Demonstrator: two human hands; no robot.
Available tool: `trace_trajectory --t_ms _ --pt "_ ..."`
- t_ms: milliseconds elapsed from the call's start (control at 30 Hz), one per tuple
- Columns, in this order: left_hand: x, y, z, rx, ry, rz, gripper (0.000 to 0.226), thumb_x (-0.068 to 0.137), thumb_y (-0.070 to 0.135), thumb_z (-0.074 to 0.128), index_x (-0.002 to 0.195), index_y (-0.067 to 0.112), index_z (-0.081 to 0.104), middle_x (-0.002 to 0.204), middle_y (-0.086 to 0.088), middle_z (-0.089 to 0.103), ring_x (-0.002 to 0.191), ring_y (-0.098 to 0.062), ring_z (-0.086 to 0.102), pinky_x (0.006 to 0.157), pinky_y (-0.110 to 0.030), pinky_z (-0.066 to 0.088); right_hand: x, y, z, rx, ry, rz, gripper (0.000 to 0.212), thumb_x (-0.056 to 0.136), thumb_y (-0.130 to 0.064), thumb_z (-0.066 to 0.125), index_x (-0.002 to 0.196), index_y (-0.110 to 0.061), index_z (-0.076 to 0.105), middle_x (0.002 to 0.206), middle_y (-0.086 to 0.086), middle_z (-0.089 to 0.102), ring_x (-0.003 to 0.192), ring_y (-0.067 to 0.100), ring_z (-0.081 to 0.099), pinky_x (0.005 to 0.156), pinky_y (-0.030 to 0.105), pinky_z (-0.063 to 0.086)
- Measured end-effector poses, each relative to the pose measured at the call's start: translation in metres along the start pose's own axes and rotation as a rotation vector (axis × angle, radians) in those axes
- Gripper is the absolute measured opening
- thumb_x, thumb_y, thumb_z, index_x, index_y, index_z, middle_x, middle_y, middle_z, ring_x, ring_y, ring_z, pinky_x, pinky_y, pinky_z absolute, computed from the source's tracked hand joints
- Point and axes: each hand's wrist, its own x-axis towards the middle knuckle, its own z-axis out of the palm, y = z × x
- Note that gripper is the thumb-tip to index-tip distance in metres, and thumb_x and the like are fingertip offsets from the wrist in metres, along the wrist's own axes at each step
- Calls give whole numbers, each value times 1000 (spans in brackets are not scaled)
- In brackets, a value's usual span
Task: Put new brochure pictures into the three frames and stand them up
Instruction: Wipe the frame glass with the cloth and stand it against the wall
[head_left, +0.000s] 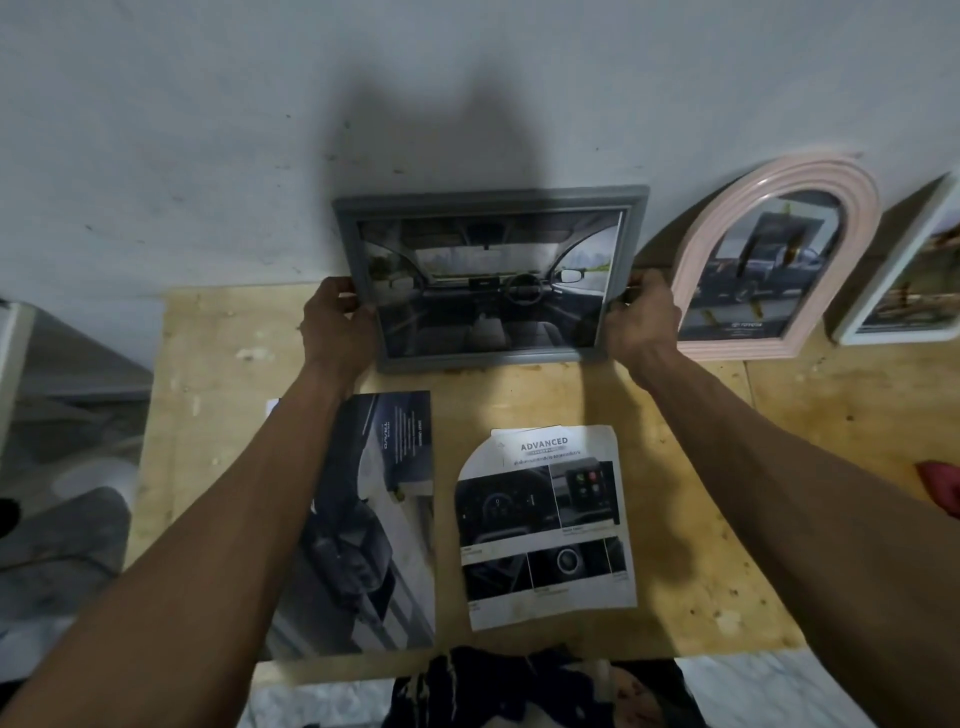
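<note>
The left hand (337, 317) is closed on the left edge of the grey frame (491, 278), thumb on the front. The frame (car-interior picture inside) is held upright, its bottom edge on the wooden table (727, 519), its top against the wall (208, 156). The right hand (641, 317) is clamped on the frame's right edge. Below the left forearm a dark brochure page (379, 519) is laid flat; between the forearms, a cut-out page (545, 525). Just right of the right hand a pink arched frame (774, 260) is leant upright, then a white frame (904, 275).
</note>
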Motion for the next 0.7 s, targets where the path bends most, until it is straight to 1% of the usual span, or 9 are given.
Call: trace_trajectory --t_ms 100,200,267,333,400,467,567,633,700 --pt "-15 20 2 18 12 10 20 87 18 66 105 27 63 104 -5 73 93 -27 71 82 -52 60 0 -1 1 4 -6 7 41 88 6 57 125 -9 49 109 9 61 92 24 54 88 35 50" --pt "-18 23 6 52 18 37 24 93 11 61 117 13 62 111 -9 70 97 -23 67 81 -35 57 0 -2 2 6 -6 4 42 87 5 59 125 -10 49 111 10 61 94 26 55 86 32 49" --pt "-19 24 7 79 22 52 28 95 9 58 122 8 59 115 -10 69 96 -19 63 76 -27 51 -1 -2 3 1 -10 5 43 88 5 59 126 -10 48 111 11 60 94 26 55 86 31 48" --pt "-21 26 6 101 26 56 30 96 10 57 126 8 58 117 -8 68 95 -16 61 72 -23 48 -1 -2 3 -7 -17 -2 44 88 5 58 128 -9 48 114 11 60 96 27 55 86 29 46" --pt "-24 28 6 100 27 53 34 96 11 58 130 9 56 119 -7 67 95 -14 60 75 -23 48 -2 -1 3 -12 -16 -20 45 89 3 57 131 -10 47 117 13 60 100 28 56 87 27 45" --pt "-29 28 6 87 34 42 40 95 15 62 133 11 54 124 -7 67 98 -14 61 84 -28 50 -5 -1 2 -21 -11 -42 50 91 2 55 138 -10 44 118 13 58 97 24 53 84 24 42" --pt "-38 27 8 99 49 -10 56 92 24 67 142 11 45 134 -9 61 113 -22 62 98 -33 48 -14 1 -1 -52 24 -83 55 91 0 54 143 -9 40 115 10 55 94 17 45 82 19 37" --pt "-46 25 13 114 98 -48 63 90 28 69 143 10 40 138 -13 55 123 -27 56 97 -31 44 -20 2 -5 -35 57 -116 53 90 0 55 142 -7 42 113 8 57 95 15 46 84 18 37" --pt "-57 25 19 114 203 -33 60 88 29 71 136 7 43 133 -16 55 120 -28 55 90 -28 42 -26 5 -9 -16 97 -164 44 90 -1 56 134 -5 49 101 2 57 89 14 49 82 20 41"
